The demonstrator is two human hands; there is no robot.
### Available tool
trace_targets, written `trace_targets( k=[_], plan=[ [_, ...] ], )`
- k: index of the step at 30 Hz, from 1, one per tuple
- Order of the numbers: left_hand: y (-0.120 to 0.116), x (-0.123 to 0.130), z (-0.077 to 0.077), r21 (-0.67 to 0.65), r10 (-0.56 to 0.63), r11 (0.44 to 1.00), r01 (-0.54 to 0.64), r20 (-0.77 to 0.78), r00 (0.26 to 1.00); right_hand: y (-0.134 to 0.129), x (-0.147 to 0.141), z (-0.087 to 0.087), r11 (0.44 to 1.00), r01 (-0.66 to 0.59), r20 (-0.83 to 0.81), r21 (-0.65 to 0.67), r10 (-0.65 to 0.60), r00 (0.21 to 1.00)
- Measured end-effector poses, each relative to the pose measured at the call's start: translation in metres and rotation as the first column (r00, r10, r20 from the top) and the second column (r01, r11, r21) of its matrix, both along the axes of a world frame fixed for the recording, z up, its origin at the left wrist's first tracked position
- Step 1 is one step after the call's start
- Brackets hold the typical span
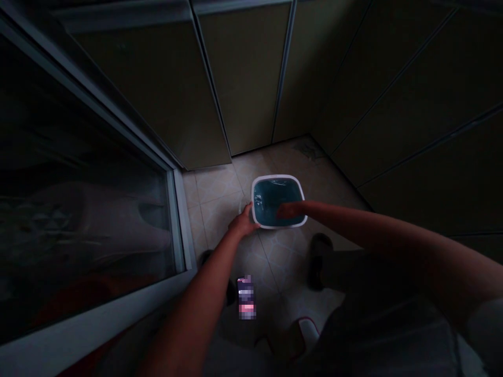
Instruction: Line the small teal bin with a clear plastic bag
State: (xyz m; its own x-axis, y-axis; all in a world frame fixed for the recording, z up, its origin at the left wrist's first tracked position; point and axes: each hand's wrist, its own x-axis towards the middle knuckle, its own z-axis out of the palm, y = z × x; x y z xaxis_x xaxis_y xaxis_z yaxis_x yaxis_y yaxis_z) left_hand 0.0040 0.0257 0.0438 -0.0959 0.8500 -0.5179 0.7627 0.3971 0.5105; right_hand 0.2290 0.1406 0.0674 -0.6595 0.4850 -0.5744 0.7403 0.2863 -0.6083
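From where I stand, the person is bent over a square tub (pixel 278 180) with a white rim and a dark teal inside, sitting on the tiled floor (pixel 212 212) in a dim corner. Its inside has a glossy sheen that looks like water (pixel 271 201), though the poor light leaves that uncertain.

The left hand (pixel 244 221) is curled against the near left corner of the rim. It is touching the tub, but I cannot tell whether it is firmly clenched or only resting there. The right hand (pixel 290 210) reaches in from the other side, its fingers stretched out and loose above the near edge, grasping nothing I can see. Whether they touch the rim or the surface inside is too dark to tell.

For work at a tub like this, a good hold has the fingers hooked under the lip at a corner, with the wrist kept straight. A hand resting only on top of a wet rim could slip.

Counting up, there is one tub, two hands and one phone (pixel 246 297), which lies on the tiles behind the tub with its screen blurred out. Two dark slippers (pixel 320 259) sit on the person's feet, one on either side of the phone. A glass door (pixel 90 209) runs along the left, and several tall cabinet doors (pixel 247 78) line the walls.
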Motion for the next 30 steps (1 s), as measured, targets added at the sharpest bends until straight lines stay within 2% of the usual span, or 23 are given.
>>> trace_targets(
  k=[2,5,8,10,11,13,15,17,19,21,24,26,27,28,29,30],
  plan=[
    [-0.001,-0.001,0.006,0.077,0.015,0.997,-0.015,-0.006,1.0,0.002,0.011,0.017,0.999,-0.034,0.037,0.023,0.033,0.999],
    [-0.004,-0.001,0.023,0.216,0.057,0.975,-0.055,-0.004,0.998,-0.011,0.048,0.049,0.993,-0.016,-0.006,0.116,0.017,1.0],
    [-0.011,0.001,0.046,0.273,-0.042,0.962,0.02,0.075,0.996,-0.04,0.085,0.079,0.993,0.087,-0.089,0.076,-0.08,0.993],
    [-0.019,0.002,0.059,0.255,-0.146,0.961,0.104,0.151,0.978,-0.061,0.101,0.091,0.987,0.159,-0.165,0.012,-0.155,0.974],
    [-0.022,0.003,0.065,0.231,-0.177,0.964,0.13,0.196,0.964,-0.07,0.106,0.093,0.983,0.182,-0.192,-0.009,-0.18,0.965],
    [-0.026,0.006,0.072,0.184,-0.154,0.977,0.103,0.289,0.945,-0.084,0.113,0.092,0.978,0.208,-0.205,-0.006,-0.205,0.957],
    [-0.024,0.012,0.079,0.162,-0.059,0.987,0.003,0.344,0.937,-0.088,0.118,0.086,0.972,0.222,-0.175,0.071,-0.207,0.962],
    [-0.015,0.019,0.09,0.21,0.067,0.964,-0.16,0.392,0.918,-0.084,0.122,0.082,0.949,0.243,-0.144,0.202,-0.217,0.966],
    [-0.005,0.027,0.114,0.332,0.126,0.892,-0.308,0.471,0.873,-0.076,0.124,0.088,0.902,0.287,-0.183,0.321,-0.239,0.954],
    [-0.002,0.032,0.153,0.507,0.063,0.76,-0.406,0.564,0.824,-0.071,0.123,0.108,0.852,0.359,-0.314,0.38,-0.247,0.917],
    [-0.024,0.038,0.234,0.725,-0.171,0.539,-0.428,0.591,0.788,-0.075,0.118,0.162,0.776,0.492,-0.591,0.395,-0.195,0.783],
    [-0.049,0.042,0.282,0.803,-0.288,0.427,-0.415,0.556,0.78,-0.085,0.115,0.202,0.728,0.568,-0.742,0.383,-0.124,0.659],
    [-0.059,0.043,0.297,0.833,-0.336,0.38,-0.403,0.53,0.779,-0.089,0.114,0.219,0.706,0.599,-0.798,0.377,-0.08,0.597],
    [-0.064,0.043,0.305,0.851,-0.363,0.356,-0.387,0.507,0.781,-0.09,0.113,0.231,0.685,0.627,-0.843,0.371,-0.034,0.536],
    [-0.064,0.041,0.305,0.858,-0.371,0.356,-0.371,0.494,0.786,-0.088,0.112,0.239,0.666,0.652,-0.873,0.363,-0.001,0.488],
    [-0.059,0.037,0.297,0.854,-0.361,0.38,-0.355,0.49,0.794,-0.081,0.112,0.241,0.653,0.667,-0.885,0.358,0.01,0.465]
  ],
)
